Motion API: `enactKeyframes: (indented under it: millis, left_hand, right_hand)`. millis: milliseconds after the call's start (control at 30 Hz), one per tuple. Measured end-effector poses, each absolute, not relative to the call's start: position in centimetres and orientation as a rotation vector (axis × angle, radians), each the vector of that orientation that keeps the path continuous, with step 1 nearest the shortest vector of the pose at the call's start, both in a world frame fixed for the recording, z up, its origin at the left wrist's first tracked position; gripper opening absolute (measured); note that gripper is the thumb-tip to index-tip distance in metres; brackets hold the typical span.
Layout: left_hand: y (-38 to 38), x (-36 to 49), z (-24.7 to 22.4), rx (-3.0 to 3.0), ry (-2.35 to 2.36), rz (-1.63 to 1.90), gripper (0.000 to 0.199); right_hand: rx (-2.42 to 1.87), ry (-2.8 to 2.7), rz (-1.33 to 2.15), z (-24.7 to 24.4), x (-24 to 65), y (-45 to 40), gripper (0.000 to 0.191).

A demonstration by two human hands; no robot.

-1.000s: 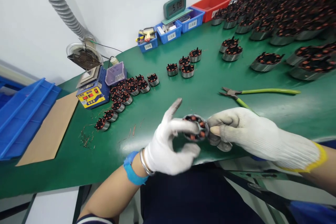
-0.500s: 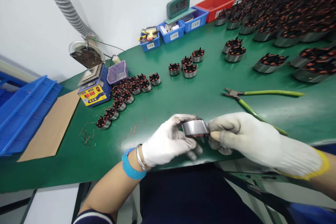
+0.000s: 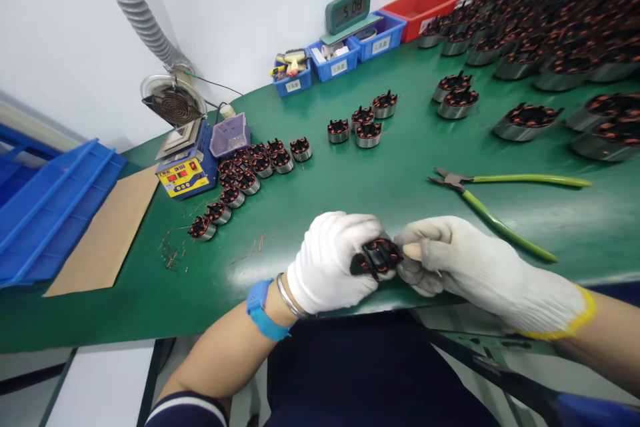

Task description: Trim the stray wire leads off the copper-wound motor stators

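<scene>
My left hand (image 3: 333, 263), in a white glove, is wrapped round a motor stator (image 3: 381, 257) near the table's front edge. The stator is tilted, with its black insulation and copper windings facing me; fingers cover much of its steel ring. At its right edge my right hand (image 3: 435, 255), also gloved, is closed in a pinch with a bare thumb tip showing. What lies between those fingertips is too small to make out. Green-handled cutting pliers (image 3: 463, 181) lie with their handles spread on the table, beyond my right hand.
Finished-looking rows of stators (image 3: 260, 163) stand at left, a small group (image 3: 367, 135) mid-table, and many more (image 3: 560, 47) at right. A blue-yellow soldering unit (image 3: 187, 173), purple tray (image 3: 230, 137), cardboard (image 3: 107, 233), wire scraps (image 3: 173, 257), blue bins (image 3: 340, 65), red bin (image 3: 417, 10) and clock (image 3: 349, 10) surround them.
My left hand has turned the stator, so its windings now face me instead of its smooth steel side. My right hand stays pinched at its right edge. The view has shifted slightly.
</scene>
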State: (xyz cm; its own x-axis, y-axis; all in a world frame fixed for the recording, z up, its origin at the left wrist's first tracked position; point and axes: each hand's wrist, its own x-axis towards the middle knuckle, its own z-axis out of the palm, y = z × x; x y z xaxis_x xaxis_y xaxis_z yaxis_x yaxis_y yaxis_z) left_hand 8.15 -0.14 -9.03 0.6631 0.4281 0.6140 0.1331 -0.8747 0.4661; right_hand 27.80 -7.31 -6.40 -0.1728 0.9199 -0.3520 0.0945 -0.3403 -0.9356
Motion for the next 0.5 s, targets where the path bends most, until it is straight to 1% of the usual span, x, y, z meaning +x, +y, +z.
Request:
enactKeyframes:
  millis: [33,67,100,133,200,267,300,367,400,500]
  left_hand:
    - [-0.1,8.2,-9.2,2.549,0.413,1.181,0.037]
    - [-0.1,8.3,-9.2,2.579,0.400,1.271,0.038]
    - [0.0,8.2,-9.3,2.585,0.408,1.320,0.040]
    - [0.0,8.2,-9.3,2.586,0.427,1.334,0.041]
    - [0.2,8.1,-9.2,2.583,0.476,1.323,0.042]
    - [0.2,8.0,-9.2,2.575,0.502,1.308,0.042]
    - [0.3,8.0,-9.3,2.570,0.493,1.306,0.043]
    - [0.2,8.0,-9.5,2.564,0.458,1.283,0.045]
    - [0.1,8.1,-9.7,2.566,0.446,1.253,0.044]
    - [-0.1,8.1,-10.0,2.560,0.518,1.083,0.043]
  right_hand:
    - [-1.413,-1.228,1.593,-6.5,27.9,-7.2,0.038]
    - [-1.443,-1.310,1.525,-6.6,28.2,-7.2,0.039]
    - [-1.501,-1.444,1.370,-6.7,28.7,-7.2,0.039]
    - [-1.553,-1.605,1.122,-6.7,29.2,-7.2,0.038]
    - [-1.524,-1.910,0.478,-6.7,30.2,-7.1,0.038]
    - [-1.308,-2.110,-0.060,-6.9,30.8,-7.0,0.037]
    - [-1.193,-2.184,-0.221,-7.2,30.9,-6.9,0.031]
    - [-1.058,-2.280,-0.371,-7.7,30.7,-6.7,0.016]
    - [-1.033,-2.310,-0.394,-8.0,30.5,-6.7,0.015]
    - [-1.053,-2.368,-0.357,-8.3,30.9,-6.4,0.020]
